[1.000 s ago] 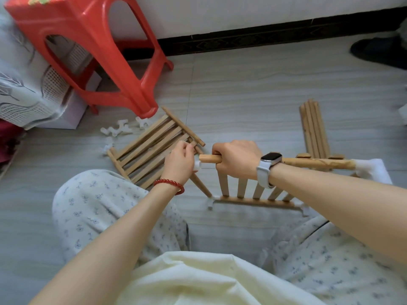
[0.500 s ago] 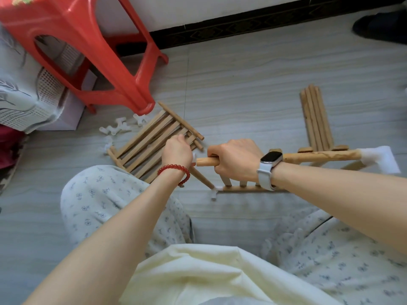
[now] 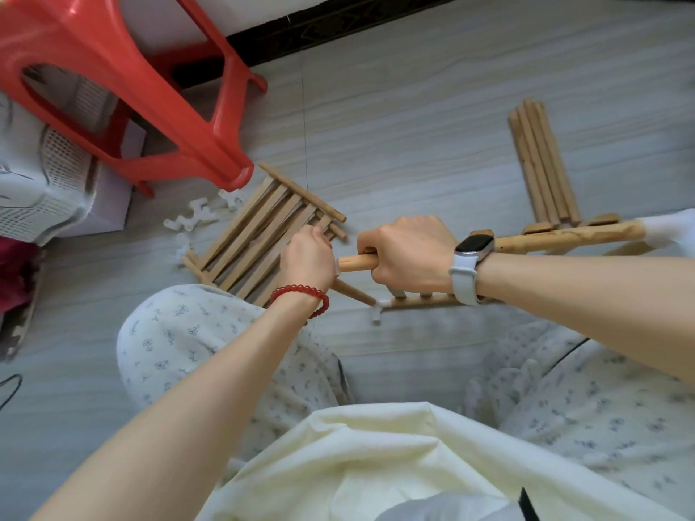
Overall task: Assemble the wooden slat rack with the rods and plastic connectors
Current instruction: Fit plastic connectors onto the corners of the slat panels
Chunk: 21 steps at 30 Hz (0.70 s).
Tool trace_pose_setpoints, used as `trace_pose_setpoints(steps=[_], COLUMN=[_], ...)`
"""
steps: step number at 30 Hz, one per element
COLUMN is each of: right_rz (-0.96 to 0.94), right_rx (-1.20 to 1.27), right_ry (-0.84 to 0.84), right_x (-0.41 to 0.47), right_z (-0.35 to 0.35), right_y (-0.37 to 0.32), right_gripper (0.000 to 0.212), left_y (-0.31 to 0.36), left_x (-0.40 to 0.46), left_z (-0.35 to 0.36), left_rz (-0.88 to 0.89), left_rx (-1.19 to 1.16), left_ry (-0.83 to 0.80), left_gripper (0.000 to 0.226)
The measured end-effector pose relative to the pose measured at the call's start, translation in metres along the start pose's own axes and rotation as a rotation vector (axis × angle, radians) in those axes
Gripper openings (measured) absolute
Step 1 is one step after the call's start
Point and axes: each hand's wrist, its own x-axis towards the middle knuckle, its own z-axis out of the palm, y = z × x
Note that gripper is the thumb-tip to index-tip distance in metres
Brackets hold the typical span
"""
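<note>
Two hands are engaged: a rod is gripped by the right hand; the left hand is curled, contents unseen.

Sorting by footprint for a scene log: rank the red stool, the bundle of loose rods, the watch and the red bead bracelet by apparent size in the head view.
1. Red stool, nearest the camera edge, partly cropped
2. Bundle of loose rods
3. Watch and red bead bracelet: too alike to rank
</note>
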Motion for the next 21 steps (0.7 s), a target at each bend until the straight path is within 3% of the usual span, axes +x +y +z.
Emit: trace_pose_setpoints(steps=[14, 21], right_rz=[-0.096, -0.072], right_rx=[-0.134, -0.133], right_ry=[0.017, 0.01], right_x=[-0.001, 0.003], right_z=[0.0, -0.007], right_y=[-0.008, 0.004], right_gripper=[0.018, 0.014], left_y=[-0.018, -0.008], left_x=[-0.007, -0.006], left_z=[0.002, 0.001], left_rz=[0.07, 0.051], left_rx=[-0.044, -0.187], left_ry=[0.033, -0.151], left_gripper=[0.036, 0.059])
